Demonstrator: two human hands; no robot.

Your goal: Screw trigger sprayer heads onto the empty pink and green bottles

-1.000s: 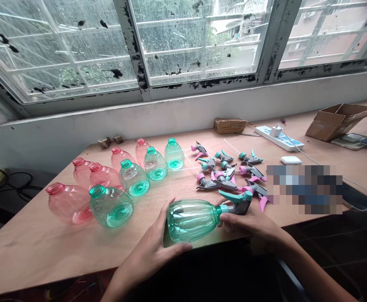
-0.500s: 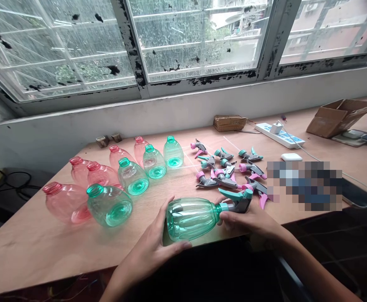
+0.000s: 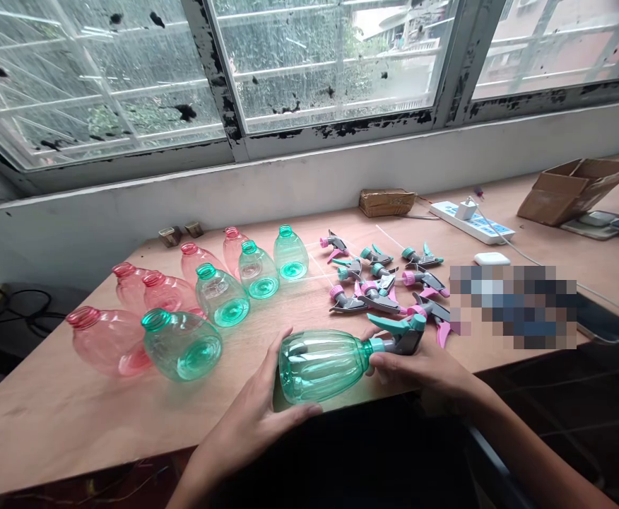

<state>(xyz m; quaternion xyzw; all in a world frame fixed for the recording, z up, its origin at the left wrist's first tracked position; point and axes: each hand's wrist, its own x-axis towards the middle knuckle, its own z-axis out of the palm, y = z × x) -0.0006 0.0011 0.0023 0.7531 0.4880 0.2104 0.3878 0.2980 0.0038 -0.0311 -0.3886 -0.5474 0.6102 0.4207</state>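
Note:
A clear green spray bottle lies sideways between my hands at the table's front edge. Its grey and teal spray head sits at the neck, pointing right. My left hand cups the bottle's base, thumb below and fingers behind it. With thumb and fingers, my right hand grips the collar at the neck; some of its fingers are hidden behind. Several open green bottles and pink bottles stand to the left. Beyond my right hand lie several loose spray heads, grey with pink or teal parts.
A white power strip with a plugged-in charger, a small brown package and an open cardboard box are at the back right. A white case and a phone lie at right, near a blurred patch. Windows rise behind the table.
The camera view has shifted slightly. Both hands keep their hold on the green spray bottle, with hardly any visible movement.

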